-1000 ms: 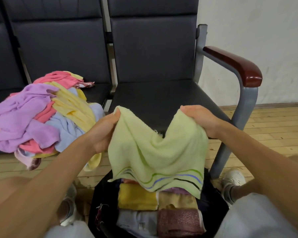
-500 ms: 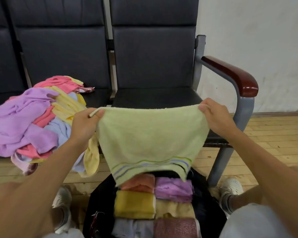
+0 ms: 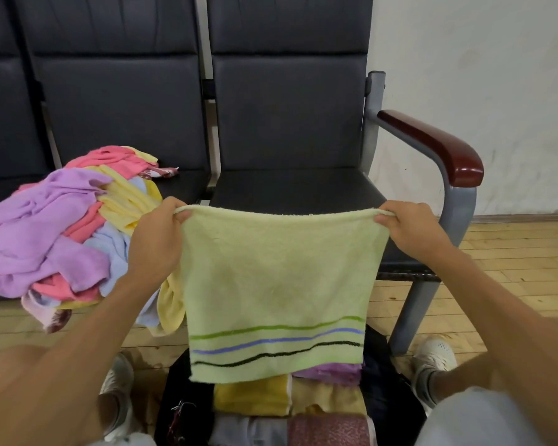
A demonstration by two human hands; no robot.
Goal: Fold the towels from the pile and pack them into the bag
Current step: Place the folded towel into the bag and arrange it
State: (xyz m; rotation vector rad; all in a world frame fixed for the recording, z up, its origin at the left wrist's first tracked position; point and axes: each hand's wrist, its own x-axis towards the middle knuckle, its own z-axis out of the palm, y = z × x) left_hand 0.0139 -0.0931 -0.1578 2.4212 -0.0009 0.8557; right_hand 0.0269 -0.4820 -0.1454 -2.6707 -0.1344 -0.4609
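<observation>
A pale green towel (image 3: 277, 284) with green, blue and black stripes near its lower edge hangs flat in front of me. My left hand (image 3: 157, 243) pinches its top left corner and my right hand (image 3: 413, 230) pinches its top right corner. Below it stands a black bag (image 3: 187, 400) on the floor, open, with several folded towels (image 3: 252, 399) packed in rows; the hanging towel hides the bag's far part. A pile of unfolded towels (image 3: 58, 233) in purple, pink, yellow and blue lies on the seat to the left.
A row of dark padded chairs (image 3: 290, 123) stands ahead; the right one has a grey metal frame and a reddish-brown armrest (image 3: 432, 146). Wooden floor (image 3: 512, 268) and a white wall lie to the right. My white shoes (image 3: 435, 352) flank the bag.
The towel was bunched between my hands a second ago. My hands have drawn apart and risen, so it now hangs stretched flat with its top edge taut.
</observation>
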